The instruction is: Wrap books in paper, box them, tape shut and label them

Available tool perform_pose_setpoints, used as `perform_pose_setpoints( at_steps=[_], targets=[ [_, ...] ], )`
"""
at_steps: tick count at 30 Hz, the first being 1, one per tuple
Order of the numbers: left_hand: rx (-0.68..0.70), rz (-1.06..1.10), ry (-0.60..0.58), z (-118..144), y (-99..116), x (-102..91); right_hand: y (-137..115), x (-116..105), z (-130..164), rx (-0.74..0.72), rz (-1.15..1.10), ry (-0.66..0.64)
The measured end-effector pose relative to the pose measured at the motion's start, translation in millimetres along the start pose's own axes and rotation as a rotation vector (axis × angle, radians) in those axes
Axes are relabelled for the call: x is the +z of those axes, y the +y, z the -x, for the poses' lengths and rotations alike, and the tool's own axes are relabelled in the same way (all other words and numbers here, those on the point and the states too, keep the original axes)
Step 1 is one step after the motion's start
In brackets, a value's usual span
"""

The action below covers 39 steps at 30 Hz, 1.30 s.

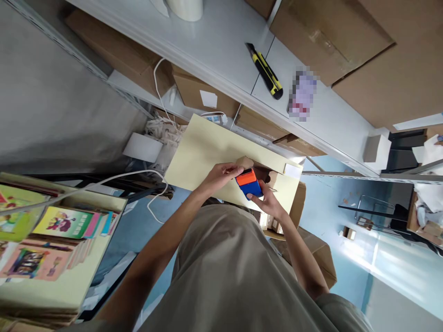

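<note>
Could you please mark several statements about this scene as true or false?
1. The right grip holds the orange-and-blue item. True.
2. The utility knife is yellow and black. True.
3. Books lie at the picture's lower left. True.
4. The utility knife lies among the books. False: it lies on the pale worktop.
5. The left grip is on the utility knife. False: it is at the item's orange end.
</note>
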State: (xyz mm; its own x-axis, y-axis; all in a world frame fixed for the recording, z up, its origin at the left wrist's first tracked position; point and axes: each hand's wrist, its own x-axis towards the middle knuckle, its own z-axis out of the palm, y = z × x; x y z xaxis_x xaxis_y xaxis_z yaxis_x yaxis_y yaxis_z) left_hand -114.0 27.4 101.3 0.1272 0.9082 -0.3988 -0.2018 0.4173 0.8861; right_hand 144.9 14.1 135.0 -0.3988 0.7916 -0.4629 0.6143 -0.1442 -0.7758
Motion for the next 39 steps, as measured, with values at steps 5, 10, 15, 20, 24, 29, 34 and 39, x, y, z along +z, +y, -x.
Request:
perform_pose_setpoints(
  at_steps=[5,10,15,20,24,29,34,39],
  targets=[
    [-0.021,0.026,0.002,-6,-12,-6.2,-11,-3,1,0.041,0.086,-0.069],
    [-0.078,0.033,0.039,-11,-31,-10.9,-23,-8,-4,0.137,0.147,-0.060],
    [-0.073,0.060,0.130,-15,-49,0.0,-44,-27,-14,0.236,0.284,-0.134],
    [-0.023,0.077,0.236,-18,-61,10.5,-71,-58,-29,0.348,0.379,-0.257],
    [-0.040,0.084,0.378,-36,-75,1.0,-100,-92,-34,0.479,0.373,-0.353],
    [-0.168,0.066,0.368,-59,-101,1.1,-129,-108,-49,0.570,0.565,-0.372],
    [-0.209,0.080,0.399,-69,-122,12.6,-136,-91,-71,0.564,0.712,-0.394],
    [-0.201,0.087,0.411,-80,-145,19.1,-134,-80,-83,0.583,0.815,-0.374]
  ],
)
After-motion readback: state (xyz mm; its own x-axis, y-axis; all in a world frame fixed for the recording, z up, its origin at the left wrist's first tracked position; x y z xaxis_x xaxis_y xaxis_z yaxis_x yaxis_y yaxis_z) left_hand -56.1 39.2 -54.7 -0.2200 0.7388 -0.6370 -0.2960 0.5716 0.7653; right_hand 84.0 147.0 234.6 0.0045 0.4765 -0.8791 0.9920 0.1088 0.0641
